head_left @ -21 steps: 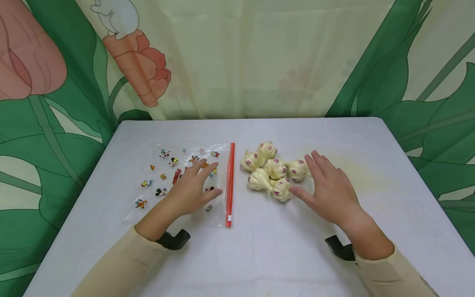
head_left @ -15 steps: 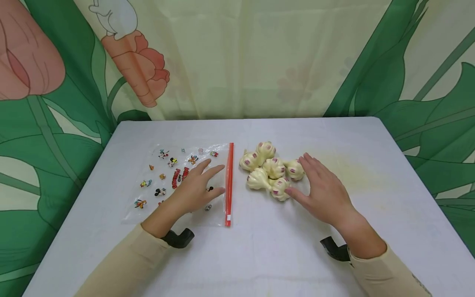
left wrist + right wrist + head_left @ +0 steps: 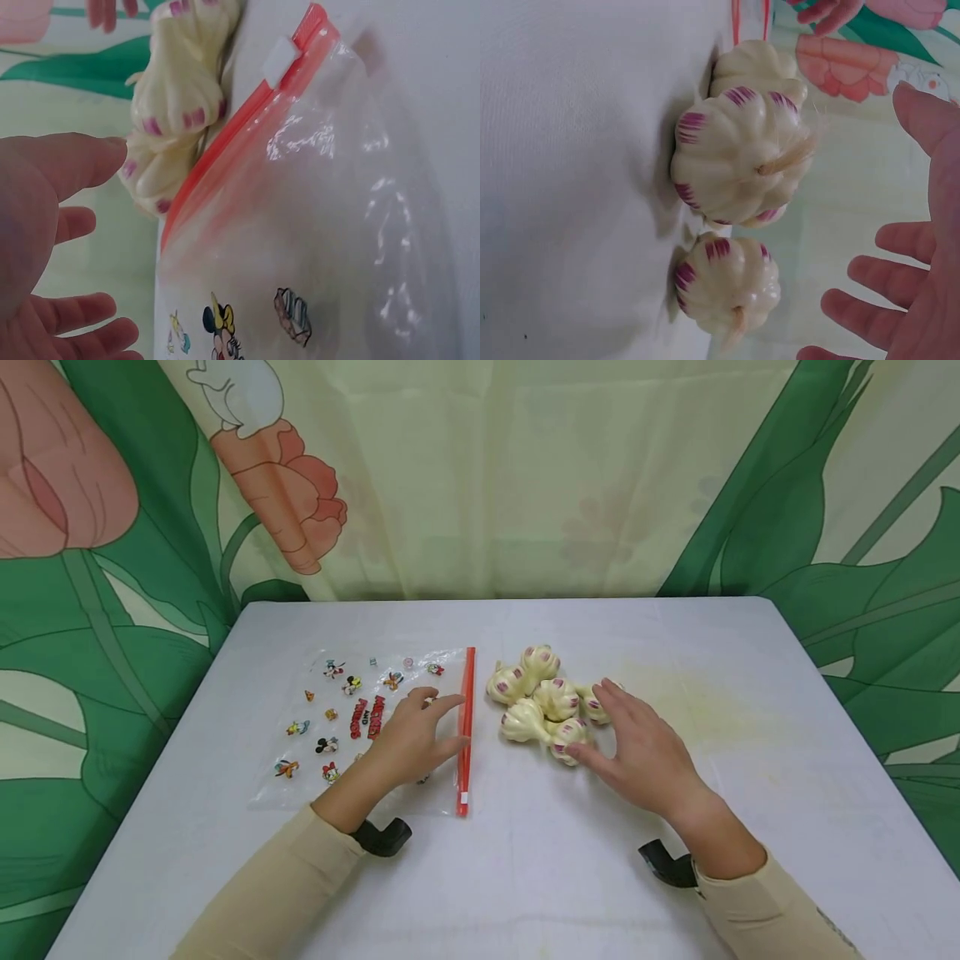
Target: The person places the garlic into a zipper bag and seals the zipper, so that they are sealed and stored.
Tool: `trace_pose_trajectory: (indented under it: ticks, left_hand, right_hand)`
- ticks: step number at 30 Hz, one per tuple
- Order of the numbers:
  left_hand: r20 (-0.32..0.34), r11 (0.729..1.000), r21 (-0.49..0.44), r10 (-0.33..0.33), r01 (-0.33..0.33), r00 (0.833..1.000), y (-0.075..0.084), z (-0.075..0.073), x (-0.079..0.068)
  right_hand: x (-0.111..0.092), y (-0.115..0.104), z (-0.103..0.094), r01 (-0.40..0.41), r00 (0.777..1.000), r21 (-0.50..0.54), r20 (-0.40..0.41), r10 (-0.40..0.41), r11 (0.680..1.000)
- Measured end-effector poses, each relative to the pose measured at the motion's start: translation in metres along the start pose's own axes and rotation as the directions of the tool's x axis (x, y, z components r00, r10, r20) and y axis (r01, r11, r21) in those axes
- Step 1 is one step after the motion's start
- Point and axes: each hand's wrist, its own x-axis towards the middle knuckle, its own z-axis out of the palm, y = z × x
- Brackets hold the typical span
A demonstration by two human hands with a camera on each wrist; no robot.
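Observation:
A clear plastic zip bag with a red slider edge and printed cartoon figures lies flat on the left of the table. Above its right part hovers my left hand, fingers spread and holding nothing, fingertips near the red zip strip. Right of the bag sits a cluster of several garlic bulbs, cream with purple marks. My right hand is at the cluster's right side, fingers extended. In the right wrist view, a gap shows between this hand and the nearest garlic bulb.
A white cloth covers the table. Behind it hangs a printed curtain with leaves, a tulip and a rabbit on a carrot. A black wrist mount sits below the left hand, another mount below the right.
My left hand has moved right across the bag toward its red edge, uncovering the printed lettering. My right hand has shifted left, closer over the garlic. Bag and bulbs stay put.

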Motion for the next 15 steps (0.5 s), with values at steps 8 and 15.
trace_pose_trajectory:
  ticks: [8,15]
  left_hand:
    - [0.003,1.000,0.009,-0.012,0.012,1.000,0.003,0.006,0.002]
    - [-0.023,0.998,0.055,-0.019,0.021,1.000,0.004,0.011,0.003]
  right_hand:
    - [0.002,-0.002,0.010,0.032,0.999,0.016,-0.039,-0.031,0.999]
    - [0.006,-0.006,0.018,0.094,0.993,0.012,-0.077,-0.092,0.996]
